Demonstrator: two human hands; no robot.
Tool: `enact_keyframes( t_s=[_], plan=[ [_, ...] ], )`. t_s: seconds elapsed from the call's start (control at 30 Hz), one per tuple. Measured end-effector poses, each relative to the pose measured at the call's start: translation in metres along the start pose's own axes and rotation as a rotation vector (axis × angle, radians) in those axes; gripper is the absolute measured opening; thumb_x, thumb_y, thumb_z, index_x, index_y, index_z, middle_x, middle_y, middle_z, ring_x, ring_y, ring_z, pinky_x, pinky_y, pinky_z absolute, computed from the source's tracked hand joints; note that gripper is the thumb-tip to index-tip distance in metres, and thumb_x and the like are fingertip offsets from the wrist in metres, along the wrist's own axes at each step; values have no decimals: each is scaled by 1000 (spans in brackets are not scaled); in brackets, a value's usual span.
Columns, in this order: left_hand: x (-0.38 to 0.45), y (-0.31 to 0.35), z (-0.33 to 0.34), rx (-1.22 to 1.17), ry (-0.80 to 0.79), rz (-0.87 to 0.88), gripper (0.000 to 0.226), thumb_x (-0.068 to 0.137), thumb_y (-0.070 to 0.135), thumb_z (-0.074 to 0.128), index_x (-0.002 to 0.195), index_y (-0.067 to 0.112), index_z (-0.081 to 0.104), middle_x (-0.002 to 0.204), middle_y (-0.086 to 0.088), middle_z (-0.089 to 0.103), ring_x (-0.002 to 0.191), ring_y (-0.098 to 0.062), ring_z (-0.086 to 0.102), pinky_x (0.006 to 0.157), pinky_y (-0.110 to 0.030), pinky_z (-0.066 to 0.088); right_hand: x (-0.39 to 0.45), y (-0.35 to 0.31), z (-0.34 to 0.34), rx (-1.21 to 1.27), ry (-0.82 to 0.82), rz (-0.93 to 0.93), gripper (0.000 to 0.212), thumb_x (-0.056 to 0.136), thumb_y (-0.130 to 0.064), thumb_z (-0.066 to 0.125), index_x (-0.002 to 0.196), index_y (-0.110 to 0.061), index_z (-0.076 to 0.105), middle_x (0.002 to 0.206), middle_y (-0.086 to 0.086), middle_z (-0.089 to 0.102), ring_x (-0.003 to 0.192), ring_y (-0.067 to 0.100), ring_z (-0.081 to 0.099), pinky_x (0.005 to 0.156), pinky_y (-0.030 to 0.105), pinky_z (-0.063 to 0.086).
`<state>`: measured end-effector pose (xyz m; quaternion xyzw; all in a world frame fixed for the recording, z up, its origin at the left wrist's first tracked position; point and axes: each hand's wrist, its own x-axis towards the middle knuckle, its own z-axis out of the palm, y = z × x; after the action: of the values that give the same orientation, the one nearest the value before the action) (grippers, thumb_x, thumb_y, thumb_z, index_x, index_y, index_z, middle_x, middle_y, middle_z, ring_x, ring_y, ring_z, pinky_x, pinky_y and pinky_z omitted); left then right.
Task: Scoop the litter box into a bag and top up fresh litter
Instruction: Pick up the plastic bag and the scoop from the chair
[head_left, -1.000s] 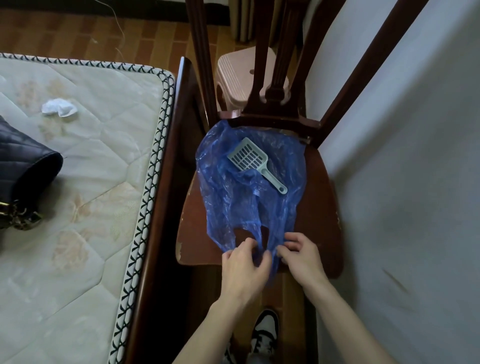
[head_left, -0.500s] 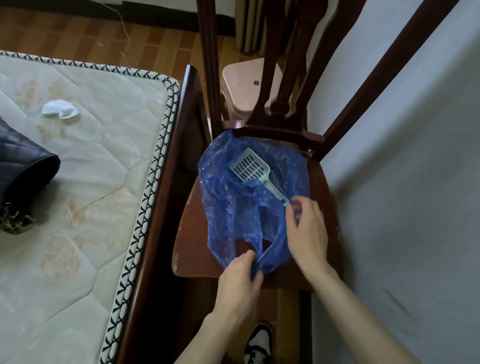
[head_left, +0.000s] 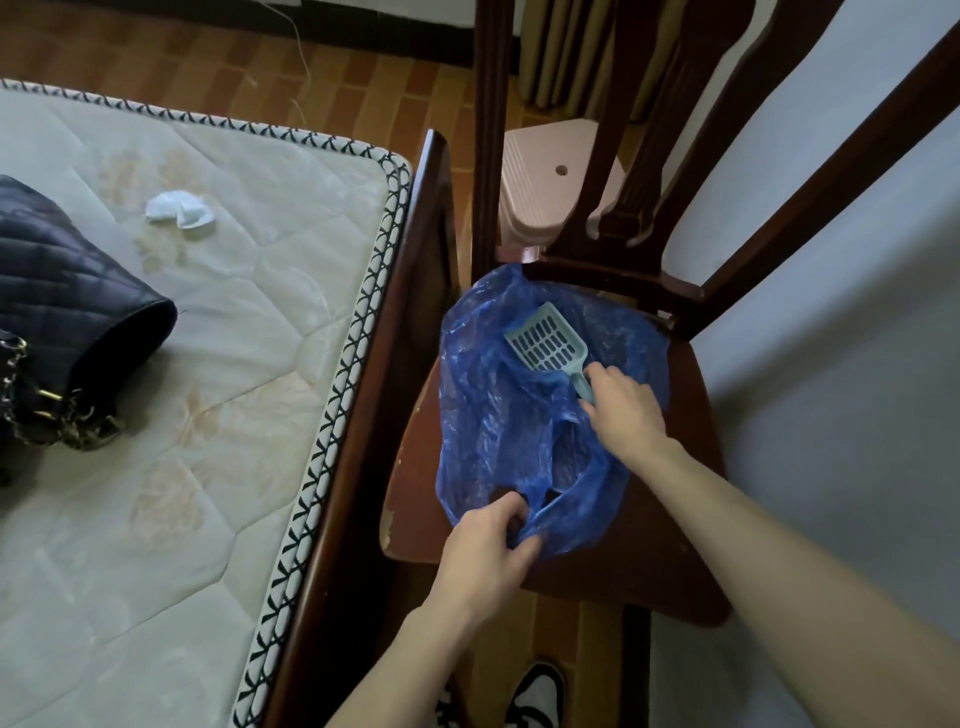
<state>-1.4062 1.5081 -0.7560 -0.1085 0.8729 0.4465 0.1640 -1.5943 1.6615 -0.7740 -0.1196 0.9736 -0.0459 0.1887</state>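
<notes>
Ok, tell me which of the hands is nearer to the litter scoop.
Right. The right hand grips the handle of the litter scoop. The left hand is nearer the camera, holding the blue bag at its near edge.

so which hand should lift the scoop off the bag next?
Right. The right hand is already on the scoop handle, fingers curled over it. The left hand is busy pinching the blue bag at its near edge on the chair seat, farther from the scoop.
</notes>
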Motion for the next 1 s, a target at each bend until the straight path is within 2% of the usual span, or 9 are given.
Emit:
enact_keyframes(
  t_s=[0.17, 0.33, 0.47, 0.53, 0.6, 0.67, 0.83, 0.93, 1.0],
  plan=[
    [-4, 10, -20, 94, 51, 75, 24, 94, 34, 64, 82, 30, 44, 65, 13, 45, 63, -5, 48, 55, -18, 30, -22, -5, -17, 315, 81, 83, 18, 103, -24, 54, 117, -13, 51, 116, 11, 57, 99, 36, 63, 82, 48, 50],
    [-17, 43, -46, -3, 142, 47, 29, 92, 35, 67, 77, 31, 42, 62, 11, 49, 62, -5, 52, 54, -17, 30, -66, -9, -71, 438, 113, 120, 9, 105, -24, 50, 111, -20, 45, 97, 1, 62, 78, 19, 57, 58, 34, 39],
    [-31, 85, -79, -113, 212, 58, 25, 89, 33, 68, 74, 25, 49, 66, 7, 56, 63, -10, 55, 58, -26, 40, -99, -13, -116, 491, 164, 156, 8, 104, -22, 50, 110, -19, 47, 98, 5, 66, 80, 24, 62, 66, 42, 51],
    [-40, 108, -99, -175, 238, 64, 25, 88, 29, 67, 71, 26, 49, 64, 9, 54, 60, -7, 52, 57, -22, 38, -115, -18, -141, 535, 215, 204, 15, 104, -21, 52, 118, -18, 48, 103, 4, 65, 84, 25, 64, 70, 44, 56],
    [-49, 129, -122, -216, 255, 70, 27, 88, 25, 67, 69, 24, 48, 62, 9, 50, 58, -5, 47, 56, -22, 36, -133, -23, -170, 627, 248, 258, 23, 103, -20, 54, 125, -16, 48, 104, 6, 63, 88, 29, 63, 75, 46, 55],
    [-57, 147, -144, -246, 280, 71, 27, 87, 24, 66, 67, 20, 48, 61, 5, 48, 58, -4, 44, 58, -28, 38, -153, -28, -196, 714, 275, 290, 25, 102, -19, 55, 126, -13, 49, 103, 8, 62, 89, 32, 62, 78, 45, 53],
    [-92, 179, -195, -426, 317, 3, 24, 88, 14, 70, 70, 9, 54, 60, 3, 51, 59, -4, 44, 59, -26, 38, -212, -53, -249, 784, 278, 287, 19, 101, -24, 57, 118, -17, 51, 98, 7, 67, 77, 24, 62, 63, 36, 46],
    [-117, 187, -223, -503, 333, -28, 22, 89, 14, 74, 76, 2, 60, 69, -13, 62, 63, -8, 52, 61, -29, 45, -248, -79, -272, 818, 259, 252, 17, 101, -38, 58, 110, -24, 59, 95, -1, 70, 82, 20, 65, 74, 42, 54],
    [-133, 189, -242, -567, 343, -63, 26, 86, 17, 78, 77, 0, 60, 70, -16, 64, 64, -11, 58, 62, -32, 49, -265, -99, -285, 817, 247, 225, 19, 101, -43, 56, 105, -26, 63, 91, -4, 70, 83, 20, 66, 76, 43, 54]
  ],
)
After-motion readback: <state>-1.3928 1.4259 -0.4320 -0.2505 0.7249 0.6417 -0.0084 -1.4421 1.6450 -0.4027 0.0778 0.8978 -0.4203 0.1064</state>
